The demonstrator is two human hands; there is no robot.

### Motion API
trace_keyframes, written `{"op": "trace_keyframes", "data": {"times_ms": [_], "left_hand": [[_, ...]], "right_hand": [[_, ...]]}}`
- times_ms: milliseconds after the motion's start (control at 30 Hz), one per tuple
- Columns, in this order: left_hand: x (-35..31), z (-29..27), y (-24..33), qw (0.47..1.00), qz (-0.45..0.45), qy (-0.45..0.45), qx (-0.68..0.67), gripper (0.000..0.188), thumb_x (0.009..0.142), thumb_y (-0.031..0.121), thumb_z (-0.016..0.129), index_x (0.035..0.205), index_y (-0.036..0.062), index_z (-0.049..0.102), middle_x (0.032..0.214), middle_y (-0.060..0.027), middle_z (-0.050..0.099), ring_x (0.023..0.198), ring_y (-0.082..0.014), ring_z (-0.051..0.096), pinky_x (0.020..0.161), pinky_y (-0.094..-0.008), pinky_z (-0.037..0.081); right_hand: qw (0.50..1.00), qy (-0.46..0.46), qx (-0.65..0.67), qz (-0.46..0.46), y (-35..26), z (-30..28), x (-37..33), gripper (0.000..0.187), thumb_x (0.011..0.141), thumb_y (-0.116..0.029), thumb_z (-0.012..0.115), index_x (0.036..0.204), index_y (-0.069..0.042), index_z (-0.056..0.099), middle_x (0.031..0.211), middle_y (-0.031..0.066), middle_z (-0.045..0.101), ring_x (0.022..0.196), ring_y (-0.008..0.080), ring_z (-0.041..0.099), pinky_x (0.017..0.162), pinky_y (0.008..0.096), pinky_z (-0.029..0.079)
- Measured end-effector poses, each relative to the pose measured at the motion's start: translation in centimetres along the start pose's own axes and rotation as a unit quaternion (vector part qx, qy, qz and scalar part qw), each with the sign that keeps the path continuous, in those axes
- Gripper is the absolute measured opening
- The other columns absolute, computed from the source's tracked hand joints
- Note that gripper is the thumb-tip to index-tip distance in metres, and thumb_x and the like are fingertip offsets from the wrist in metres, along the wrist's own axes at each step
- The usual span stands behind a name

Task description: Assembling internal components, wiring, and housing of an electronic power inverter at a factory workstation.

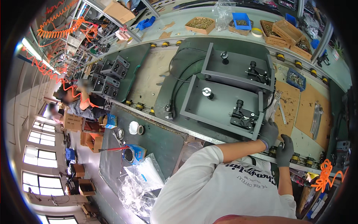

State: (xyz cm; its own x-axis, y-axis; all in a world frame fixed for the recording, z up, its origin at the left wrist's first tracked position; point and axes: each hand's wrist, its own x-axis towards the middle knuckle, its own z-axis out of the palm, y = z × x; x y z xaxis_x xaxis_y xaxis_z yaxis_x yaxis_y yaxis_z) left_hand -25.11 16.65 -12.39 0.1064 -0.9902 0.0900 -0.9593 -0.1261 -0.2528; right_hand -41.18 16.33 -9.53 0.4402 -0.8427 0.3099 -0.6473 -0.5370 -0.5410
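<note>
Two dark grey metal chassis lie side by side on the green board, each with a round silver-topped post and a black fitting inside. My left hand, in a grey glove, is at the right end of the nearer chassis. Its fingers look bent in, and what they grip is hidden. Just to its right, my right hand, also gloved, has its thumb and fingers apart with nothing in them. The farther chassis stands behind the nearer one. A black cable loops out to their left.
Past my hands lie a metal strip on brown cardboard and a blue bin of small parts. Open boxes of screws stand on the back shelf. Left are a plastic bag and a blue box; a person works farther off.
</note>
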Motion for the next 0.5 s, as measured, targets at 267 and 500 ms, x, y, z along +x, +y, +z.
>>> {"op": "trace_keyframes", "data": {"times_ms": [267,500], "left_hand": [[-2.7,-17.9,-6.4,0.685,0.346,-0.374,-0.521,0.050,0.084,0.022,0.067,0.129,0.0019,0.058,0.140,-0.0132,0.057,0.125,-0.0360,0.057,0.100,-0.0441,0.050],[-4.7,-17.0,-14.2,0.892,0.131,0.201,-0.384,0.032,0.086,0.039,0.071,0.095,0.0085,0.068,0.094,-0.0084,0.068,0.091,-0.0239,0.066,0.074,-0.0398,0.054]], "right_hand": [[0.978,0.111,0.087,0.155,4.3,-0.8,-2.8,0.034,0.090,-0.002,0.053,0.122,-0.003,0.065,0.122,0.0121,0.068,0.111,0.0250,0.065,0.091,0.0346,0.053],[0.937,0.029,0.233,0.258,1.8,0.1,-1.5,0.034,0.093,-0.009,0.051,0.122,0.003,0.063,0.123,0.0150,0.066,0.108,0.0271,0.066,0.090,0.0351,0.053]]}}
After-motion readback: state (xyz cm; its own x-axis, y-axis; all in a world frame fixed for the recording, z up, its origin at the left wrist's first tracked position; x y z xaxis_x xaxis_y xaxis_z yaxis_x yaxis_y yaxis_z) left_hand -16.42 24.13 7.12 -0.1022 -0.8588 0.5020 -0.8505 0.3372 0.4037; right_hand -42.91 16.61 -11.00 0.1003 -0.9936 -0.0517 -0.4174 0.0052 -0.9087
